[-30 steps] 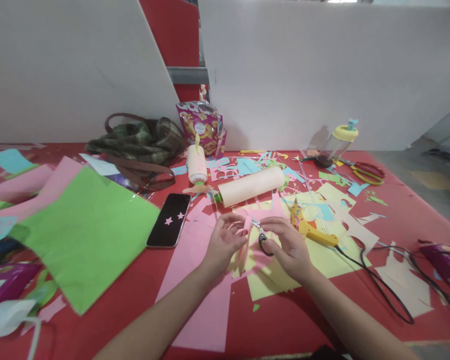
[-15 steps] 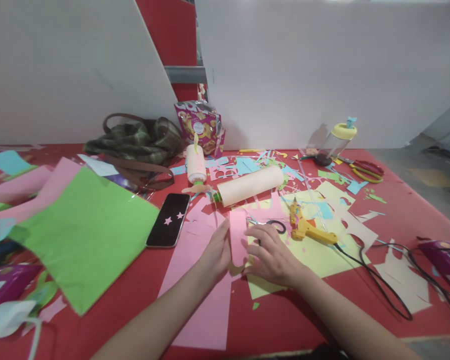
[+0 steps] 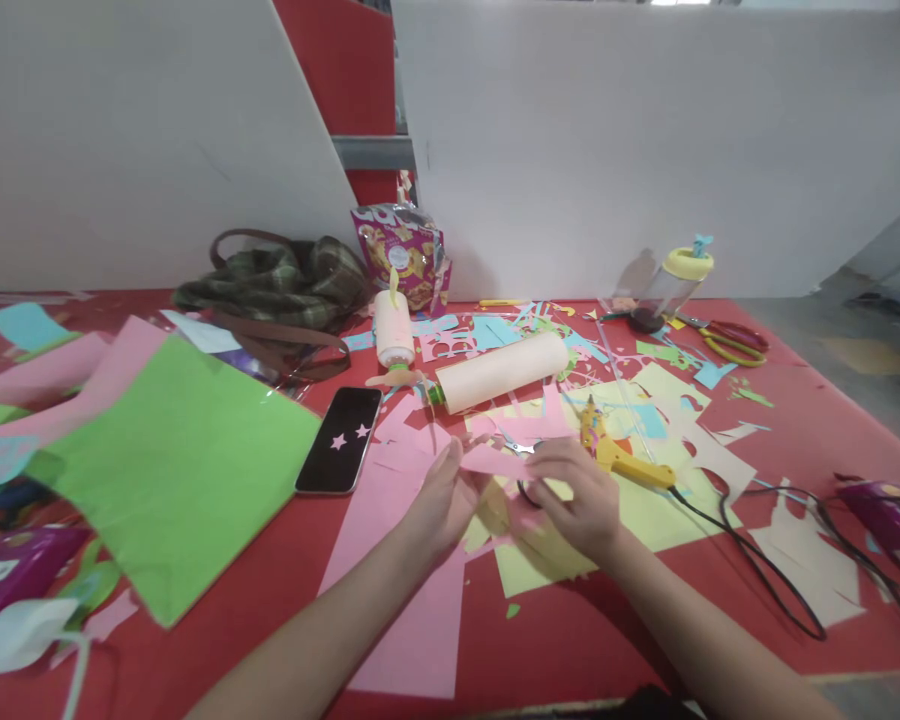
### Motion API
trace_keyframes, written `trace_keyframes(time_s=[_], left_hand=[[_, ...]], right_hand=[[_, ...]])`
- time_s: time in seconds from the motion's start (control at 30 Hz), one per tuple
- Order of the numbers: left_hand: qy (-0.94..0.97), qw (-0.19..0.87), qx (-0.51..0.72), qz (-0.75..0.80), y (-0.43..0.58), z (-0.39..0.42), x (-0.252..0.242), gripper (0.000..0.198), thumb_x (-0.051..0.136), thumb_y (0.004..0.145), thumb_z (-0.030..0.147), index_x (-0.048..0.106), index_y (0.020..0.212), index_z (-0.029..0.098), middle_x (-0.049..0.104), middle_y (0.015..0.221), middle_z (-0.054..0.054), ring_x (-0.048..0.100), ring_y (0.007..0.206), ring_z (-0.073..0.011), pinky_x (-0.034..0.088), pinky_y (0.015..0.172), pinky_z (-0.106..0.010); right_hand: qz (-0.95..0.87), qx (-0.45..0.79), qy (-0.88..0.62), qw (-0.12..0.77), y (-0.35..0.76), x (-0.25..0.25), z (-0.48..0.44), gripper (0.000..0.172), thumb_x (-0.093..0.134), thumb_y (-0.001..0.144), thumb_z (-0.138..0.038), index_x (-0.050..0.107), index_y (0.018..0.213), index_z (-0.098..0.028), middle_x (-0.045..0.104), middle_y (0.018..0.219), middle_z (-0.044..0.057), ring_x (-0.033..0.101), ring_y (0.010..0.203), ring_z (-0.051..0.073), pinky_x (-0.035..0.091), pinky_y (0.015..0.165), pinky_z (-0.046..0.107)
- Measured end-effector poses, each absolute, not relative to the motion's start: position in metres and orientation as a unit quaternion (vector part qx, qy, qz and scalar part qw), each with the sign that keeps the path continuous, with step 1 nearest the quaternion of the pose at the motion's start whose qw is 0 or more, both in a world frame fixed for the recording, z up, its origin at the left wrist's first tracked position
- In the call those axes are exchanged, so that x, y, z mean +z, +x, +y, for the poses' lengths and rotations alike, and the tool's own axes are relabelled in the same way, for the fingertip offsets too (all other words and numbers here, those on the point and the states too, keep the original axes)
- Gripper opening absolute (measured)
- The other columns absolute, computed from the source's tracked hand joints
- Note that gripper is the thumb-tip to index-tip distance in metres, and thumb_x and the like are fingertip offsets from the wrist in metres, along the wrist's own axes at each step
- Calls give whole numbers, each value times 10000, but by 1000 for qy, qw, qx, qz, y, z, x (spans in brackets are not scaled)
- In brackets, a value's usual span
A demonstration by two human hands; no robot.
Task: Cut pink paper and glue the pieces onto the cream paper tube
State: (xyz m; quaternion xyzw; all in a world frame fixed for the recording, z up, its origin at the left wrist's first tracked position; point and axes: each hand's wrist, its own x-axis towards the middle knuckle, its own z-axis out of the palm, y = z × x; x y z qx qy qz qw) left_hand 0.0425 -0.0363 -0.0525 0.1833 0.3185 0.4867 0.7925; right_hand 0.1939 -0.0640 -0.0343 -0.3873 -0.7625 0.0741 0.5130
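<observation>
Head view — left hand [image 3: 439, 500], right hand [image 3: 581, 500], grips pinching pink strip [image 3: 495, 462] — lidded bottle [image 3: 671, 290] behind

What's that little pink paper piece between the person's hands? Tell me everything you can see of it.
The pink paper piece is a small, thin cut-out of plain pink paper, longer than it is wide, with no print showing. It is held just above the table, nearly flat. The left hand pinches its left end and the right hand grips its right end, the fingers hiding part of it. Under it lie pale yellow paper and a larger pink sheet. Its exact outline is blurred.
</observation>
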Motion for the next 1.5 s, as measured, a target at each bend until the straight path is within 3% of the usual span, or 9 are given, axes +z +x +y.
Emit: trace_keyframes(time_s=[0.13,0.3,0.5,0.67,0.83,0.93,1.03,1.3,1.5], left_hand=[[310,690,524,392,40,-36,-56,252,551,736,366,505,928,208,504,1098,-55,415,1103,-180,297,949,-340],[498,589,484,413,33,-38,-41,288,569,723,245,502,1002,232,483,1178,-51,384,1140,-173,272,962,-319],[540,633,341,438,32,-45,-33,204,605,676,272,607,847,160,637,852,-73,579,805,-201,433,685,-274],[512,669,311,439,35,-45,-37,180,590,686,306,610,737,135,643,733,-56,575,637,-155,410,554,-224],[450,698,321,456,34,-39,-40,185,624,658,296,593,708,121,612,628,-29,550,549,-121,402,515,-207],[409,727,333,440,34,-37,-43,230,625,656,334,593,733,120,604,605,-24,551,528,-118,406,504,-211],[388,742,342,427,34,-36,-48,256,635,642,360,588,734,125,614,612,-30,570,555,-135,419,528,-228],[420,710,337,454,32,-33,-48,218,629,652,303,553,769,135,592,605,-6,552,548,-118,407,533,-212],[460,685,322,465,31,-32,-39,254,593,673,309,442,839,189,537,535,55,491,437,-95,337,424,-174]], right_hand=[[-608,178,-506,586,207,-28,-59,76,528,712,-118,543,706,-192,578,665,17,556,638,143,464,576,282],[-532,370,-555,521,212,-27,-54,77,573,692,-233,532,668,-172,550,576,-11,529,520,105,460,501,235],[-565,485,-535,399,200,-29,-59,87,532,720,-250,523,701,-165,531,537,-30,519,448,97,447,446,232],[-675,313,-583,327,210,-18,-55,146,493,746,-267,543,844,-170,611,691,24,575,597,141,461,551,268],[-702,24,-705,100,263,-19,-54,194,441,759,-239,540,887,-131,591,846,123,549,797,249,418,645,352],[-678,-40,-733,-25,292,-32,-62,238,505,693,-226,529,915,-146,563,869,123,535,779,269,394,603,345],[-680,-46,-728,-75,305,-44,-70,366,503,654,-115,482,1014,-181,553,843,92,533,780,254,366,569,299],[-693,15,-720,-29,304,-48,-63,358,440,656,-93,466,1002,-178,592,800,82,560,700,217,323,492,244],[-691,16,-707,151,297,-35,-60,345,422,662,-165,496,999,-173,620,784,61,571,652,198,391,531,263]])
